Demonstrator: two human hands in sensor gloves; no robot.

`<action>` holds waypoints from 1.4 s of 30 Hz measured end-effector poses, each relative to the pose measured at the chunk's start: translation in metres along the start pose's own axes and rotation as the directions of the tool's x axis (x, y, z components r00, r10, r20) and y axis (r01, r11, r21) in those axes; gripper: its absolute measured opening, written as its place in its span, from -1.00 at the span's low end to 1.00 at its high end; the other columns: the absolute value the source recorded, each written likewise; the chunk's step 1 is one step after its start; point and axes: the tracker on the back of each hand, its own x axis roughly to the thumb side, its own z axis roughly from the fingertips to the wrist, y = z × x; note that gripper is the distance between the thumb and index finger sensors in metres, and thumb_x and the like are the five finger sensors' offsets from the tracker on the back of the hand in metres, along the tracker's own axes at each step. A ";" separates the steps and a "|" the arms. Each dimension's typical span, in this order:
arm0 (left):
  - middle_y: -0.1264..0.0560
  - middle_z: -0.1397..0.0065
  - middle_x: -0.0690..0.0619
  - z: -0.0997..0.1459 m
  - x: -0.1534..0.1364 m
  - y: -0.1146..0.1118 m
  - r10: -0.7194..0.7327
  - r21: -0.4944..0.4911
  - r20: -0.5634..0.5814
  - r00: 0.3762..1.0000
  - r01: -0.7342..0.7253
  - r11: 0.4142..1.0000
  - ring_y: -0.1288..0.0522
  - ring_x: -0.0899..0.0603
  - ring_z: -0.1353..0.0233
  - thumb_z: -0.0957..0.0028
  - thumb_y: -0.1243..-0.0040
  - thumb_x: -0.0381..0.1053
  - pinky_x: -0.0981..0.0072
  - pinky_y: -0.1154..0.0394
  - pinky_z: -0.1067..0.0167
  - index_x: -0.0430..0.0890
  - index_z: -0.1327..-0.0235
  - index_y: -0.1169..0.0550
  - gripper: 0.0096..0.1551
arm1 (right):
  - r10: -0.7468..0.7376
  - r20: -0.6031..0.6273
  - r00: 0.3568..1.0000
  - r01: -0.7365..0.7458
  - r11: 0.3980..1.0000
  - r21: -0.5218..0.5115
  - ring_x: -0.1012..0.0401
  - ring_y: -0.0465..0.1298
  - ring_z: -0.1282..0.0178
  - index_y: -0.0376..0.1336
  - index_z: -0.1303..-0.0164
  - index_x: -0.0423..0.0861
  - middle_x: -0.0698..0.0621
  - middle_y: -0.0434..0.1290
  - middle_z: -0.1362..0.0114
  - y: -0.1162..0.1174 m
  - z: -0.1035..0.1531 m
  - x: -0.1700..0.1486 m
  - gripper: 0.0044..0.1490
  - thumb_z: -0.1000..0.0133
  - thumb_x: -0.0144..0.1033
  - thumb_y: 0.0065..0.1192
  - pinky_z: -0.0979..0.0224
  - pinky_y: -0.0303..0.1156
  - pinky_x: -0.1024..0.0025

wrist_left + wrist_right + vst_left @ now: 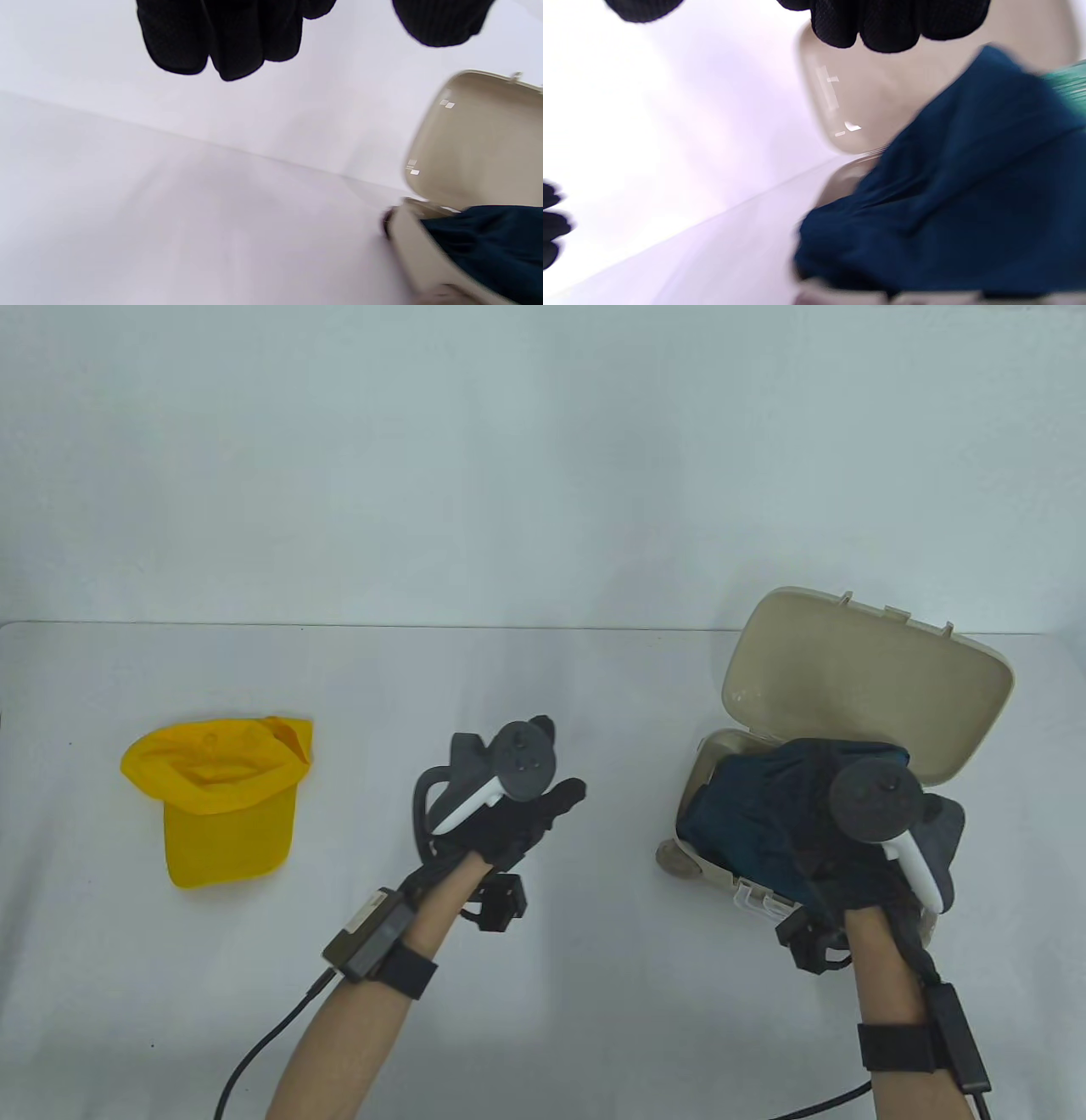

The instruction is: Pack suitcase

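A small beige suitcase [865,678] stands at the table's right with its lid raised. A dark blue garment [747,814] fills its base and bulges above the rim. My right hand [844,861] hovers over the garment's near side. In the right wrist view its fingers [895,25] hang loose above the blue garment [946,203] and hold nothing. My left hand [551,806] is at mid-table, left of the suitcase, fingers stretched out and empty. A yellow cap [216,802] lies far left, away from both hands.
The left wrist view shows the suitcase lid [475,140], the base wall [420,258] and the garment [492,245] at the right. A white wall rises behind the table's far edge. Cables trail from both wrists to the near edge.
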 end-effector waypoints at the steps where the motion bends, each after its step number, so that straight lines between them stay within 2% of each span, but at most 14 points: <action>1: -0.12 -0.71 -0.11 0.011 -0.018 0.003 -0.033 0.012 -0.026 0.999 0.033 0.999 -0.26 -0.28 -0.65 -0.08 0.00 0.33 -0.13 -0.33 -0.48 -0.08 -0.66 0.07 0.03 | -0.001 0.083 0.997 -0.001 1.000 0.022 -0.24 0.21 -0.67 -0.15 -0.68 -0.14 -0.17 0.11 -0.72 0.010 0.007 0.013 0.17 -0.05 0.41 -0.12 -0.53 0.22 -0.26; 6: -0.04 -0.74 -0.10 0.050 -0.096 0.014 -0.165 0.023 -0.136 0.977 0.170 0.985 -0.14 -0.31 -0.71 -0.05 0.00 0.35 -0.19 -0.26 -0.53 -0.04 -0.66 0.08 0.04 | 0.051 0.283 0.958 -0.065 0.997 0.039 -0.29 0.03 -0.75 -0.23 -0.70 -0.10 -0.15 -0.03 -0.79 0.049 0.036 0.048 0.21 -0.02 0.48 -0.22 -0.57 0.05 -0.37; 12: 0.08 -0.77 -0.05 0.079 -0.183 0.019 -0.234 -0.054 -0.252 0.939 0.228 0.972 0.04 -0.31 -0.75 0.01 -0.06 0.38 -0.20 -0.14 -0.59 0.02 -0.65 0.14 0.12 | 0.242 0.407 0.881 -0.260 0.965 -0.012 -0.27 -0.14 -0.77 -0.33 -0.69 -0.05 -0.12 -0.19 -0.82 0.081 0.060 0.056 0.24 0.02 0.51 -0.29 -0.60 -0.08 -0.39; 16: 0.17 -0.77 -0.03 0.087 -0.230 0.009 -0.212 -0.124 -0.301 0.930 0.182 0.975 0.17 -0.31 -0.76 0.06 -0.16 0.36 -0.20 -0.04 -0.63 0.06 -0.64 0.19 0.20 | 0.289 0.424 0.858 -0.339 0.940 0.045 -0.27 -0.18 -0.77 -0.35 -0.69 -0.06 -0.13 -0.23 -0.82 0.102 0.062 0.054 0.26 0.04 0.52 -0.31 -0.60 -0.12 -0.40; 20: 0.22 -0.77 0.02 0.084 -0.261 -0.004 -0.298 -0.223 -0.339 0.893 0.231 0.947 0.23 -0.28 -0.75 0.10 -0.22 0.35 -0.19 0.00 -0.64 0.10 -0.61 0.24 0.26 | 0.349 0.427 0.834 -0.402 0.915 0.037 -0.27 -0.18 -0.77 -0.35 -0.68 -0.06 -0.13 -0.23 -0.81 0.113 0.062 0.056 0.26 0.04 0.52 -0.31 -0.60 -0.12 -0.39; 21: 0.23 -0.76 0.04 0.080 -0.270 -0.009 -0.334 -0.273 -0.341 0.879 0.247 0.930 0.24 -0.28 -0.75 0.11 -0.23 0.34 -0.18 0.01 -0.64 0.11 -0.60 0.26 0.28 | 0.361 0.425 0.830 -0.412 0.910 0.033 -0.27 -0.17 -0.77 -0.35 -0.68 -0.07 -0.13 -0.24 -0.81 0.113 0.062 0.056 0.26 0.04 0.52 -0.31 -0.60 -0.12 -0.39; 25: 0.24 -0.76 0.08 0.069 -0.289 -0.024 -0.419 -0.361 -0.352 0.837 0.291 0.886 0.24 -0.25 -0.76 0.12 -0.24 0.34 -0.17 0.01 -0.65 0.16 -0.57 0.27 0.27 | 0.358 0.407 0.840 -0.408 0.912 0.039 -0.26 -0.18 -0.77 -0.35 -0.68 -0.07 -0.13 -0.23 -0.81 0.113 0.061 0.054 0.26 0.04 0.52 -0.30 -0.60 -0.13 -0.38; 27: 0.22 -0.76 0.10 0.063 -0.296 -0.031 -0.471 -0.375 -0.350 0.810 0.340 0.863 0.20 -0.23 -0.77 0.13 -0.22 0.36 -0.17 -0.01 -0.65 0.18 -0.57 0.26 0.25 | 0.355 0.401 0.845 -0.406 0.913 0.045 -0.26 -0.17 -0.77 -0.35 -0.68 -0.07 -0.14 -0.23 -0.81 0.113 0.060 0.053 0.26 0.04 0.52 -0.30 -0.60 -0.12 -0.38; 32: 0.21 -0.75 0.10 0.049 -0.304 -0.047 -0.499 -0.436 -0.319 0.806 0.342 0.832 0.11 -0.16 -0.79 0.06 -0.08 0.41 -0.15 -0.05 -0.65 0.22 -0.56 0.25 0.13 | 0.354 0.392 0.849 -0.412 0.908 0.073 -0.27 -0.15 -0.77 -0.33 -0.69 -0.07 -0.14 -0.21 -0.81 0.114 0.057 0.050 0.26 0.04 0.52 -0.29 -0.60 -0.11 -0.39; 35: 0.18 -0.74 0.08 0.044 -0.304 -0.053 -0.472 -0.399 -0.336 0.815 0.331 0.855 -0.04 -0.14 -0.77 -0.03 -0.01 0.33 -0.08 -0.12 -0.65 0.19 -0.56 0.24 0.02 | 0.341 0.384 0.858 -0.401 0.912 0.085 -0.27 -0.14 -0.77 -0.32 -0.69 -0.08 -0.15 -0.21 -0.81 0.114 0.054 0.048 0.26 0.03 0.52 -0.29 -0.60 -0.11 -0.39; 38: 0.12 -0.73 0.05 0.041 -0.301 -0.054 -0.506 -0.354 -0.348 0.789 0.389 0.850 -0.11 -0.16 -0.74 -0.13 0.07 0.16 0.00 -0.18 -0.63 0.16 -0.55 0.21 -0.12 | 0.333 0.379 0.863 -0.392 0.916 0.089 -0.27 -0.14 -0.77 -0.32 -0.69 -0.08 -0.15 -0.20 -0.81 0.113 0.053 0.047 0.26 0.03 0.51 -0.29 -0.59 -0.11 -0.39; 39: 0.11 -0.73 0.04 0.041 -0.300 -0.053 -0.514 -0.350 -0.351 0.782 0.400 0.847 -0.12 -0.16 -0.74 -0.15 0.11 0.12 0.01 -0.20 -0.63 0.15 -0.55 0.21 -0.16 | 0.333 0.377 0.864 -0.391 0.916 0.088 -0.27 -0.14 -0.77 -0.32 -0.69 -0.08 -0.15 -0.20 -0.81 0.113 0.053 0.047 0.25 0.03 0.51 -0.29 -0.59 -0.11 -0.39; 42: 0.01 -0.74 0.01 0.043 -0.295 -0.042 -0.509 -0.257 -0.404 0.760 0.439 0.861 -0.20 -0.16 -0.72 -0.17 0.23 0.06 0.01 -0.25 -0.60 0.14 -0.58 0.14 -0.26 | 0.335 0.376 0.864 -0.390 0.917 0.079 -0.27 -0.14 -0.77 -0.32 -0.69 -0.08 -0.15 -0.20 -0.81 0.113 0.054 0.047 0.25 0.03 0.51 -0.29 -0.59 -0.11 -0.39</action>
